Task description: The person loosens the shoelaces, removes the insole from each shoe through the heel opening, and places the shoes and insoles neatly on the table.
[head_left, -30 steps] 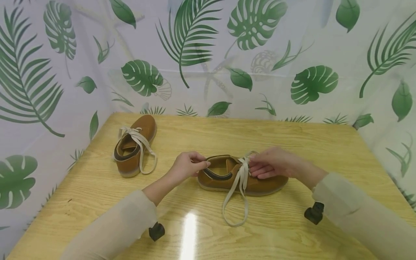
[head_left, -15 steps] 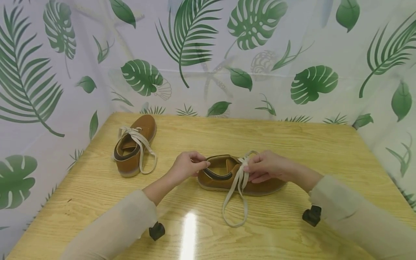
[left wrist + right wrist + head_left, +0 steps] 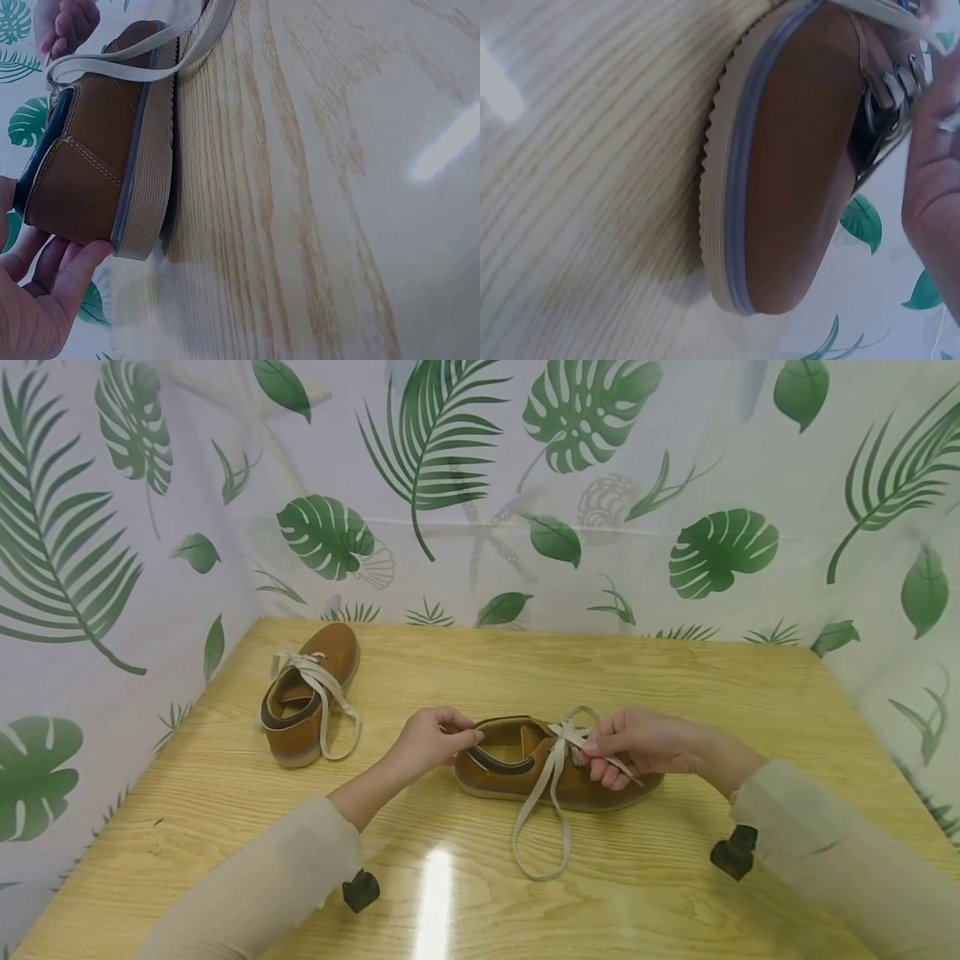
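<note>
Standing at far left: one brown shoe [image 3: 294,747] on the wooden table [image 3: 675,902], sole down, with toe toward the leaf-printed cloth [image 3: 645,568]. Tied with pale lace [image 3: 315,677], one loop reaching down to the table just beside it.

Left sleeve [image 3: 277,868]: light in colour, entering from the near edge, with a small black device [image 3: 362,892] below the cuff.

Left hand [image 3: 429,745]: clamped on the heel of the second shoe [image 3: 495,787]. Holding with thumb over the collar and fingers behind the heel, touching close to the sole in the left wrist view.

Second shoe: brown also, upright in the middle of the table, between left and right hand, with toe to the right.

Knotted lace [image 3: 557,770]: pale, on top of the second shoe, with one long loop lying on the table in front and a smaller loop behind the knot.

Right hand [image 3: 652,743]: pinching a lace end [image 3: 627,771] between thumb and curled fingers, above the second shoe and right of the knot.

Right sleeve [image 3: 825,835]: light also, with another black device [image 3: 733,852] under the cuff.
</note>
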A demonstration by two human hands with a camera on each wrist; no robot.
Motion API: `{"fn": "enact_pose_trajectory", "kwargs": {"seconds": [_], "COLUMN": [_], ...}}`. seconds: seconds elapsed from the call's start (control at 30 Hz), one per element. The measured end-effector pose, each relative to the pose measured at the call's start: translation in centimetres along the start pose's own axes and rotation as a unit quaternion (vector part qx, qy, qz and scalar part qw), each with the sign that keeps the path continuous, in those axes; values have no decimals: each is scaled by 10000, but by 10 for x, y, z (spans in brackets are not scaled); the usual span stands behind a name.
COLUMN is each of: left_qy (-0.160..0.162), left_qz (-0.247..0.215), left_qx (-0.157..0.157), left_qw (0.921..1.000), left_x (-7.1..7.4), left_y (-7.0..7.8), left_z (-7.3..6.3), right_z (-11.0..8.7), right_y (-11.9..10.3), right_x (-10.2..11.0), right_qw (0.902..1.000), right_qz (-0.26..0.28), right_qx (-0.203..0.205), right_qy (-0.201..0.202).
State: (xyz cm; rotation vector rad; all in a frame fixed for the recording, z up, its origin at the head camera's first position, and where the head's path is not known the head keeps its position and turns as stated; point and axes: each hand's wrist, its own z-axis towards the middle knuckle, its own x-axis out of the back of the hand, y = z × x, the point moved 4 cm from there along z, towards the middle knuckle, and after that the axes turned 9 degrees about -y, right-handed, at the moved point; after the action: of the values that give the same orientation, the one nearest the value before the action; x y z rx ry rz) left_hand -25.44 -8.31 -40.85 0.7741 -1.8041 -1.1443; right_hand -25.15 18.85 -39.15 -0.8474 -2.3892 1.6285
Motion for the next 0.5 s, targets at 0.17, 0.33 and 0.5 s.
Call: {"fn": "enact_pose_trajectory", "kwargs": {"seconds": [0.17, 0.33, 0.5], "left_qy": [-43, -49, -58], "left_qz": [127, 215, 369], "left_qx": [-37, -54, -13], "left_qw": [9999, 9997, 9993], "left_x": [-2, -2, 0], "left_y": [-3, -2, 1], "left_z": [2, 1, 0], "right_z": [-5, -11, -16], "right_y": [-1, 0, 5], "right_x": [2, 15, 19], "right_qw": [9975, 9924, 9711], "right_qz": [-58, 791, 1869], "right_qx": [227, 597, 1131], "right_qy": [-672, -734, -957]}}
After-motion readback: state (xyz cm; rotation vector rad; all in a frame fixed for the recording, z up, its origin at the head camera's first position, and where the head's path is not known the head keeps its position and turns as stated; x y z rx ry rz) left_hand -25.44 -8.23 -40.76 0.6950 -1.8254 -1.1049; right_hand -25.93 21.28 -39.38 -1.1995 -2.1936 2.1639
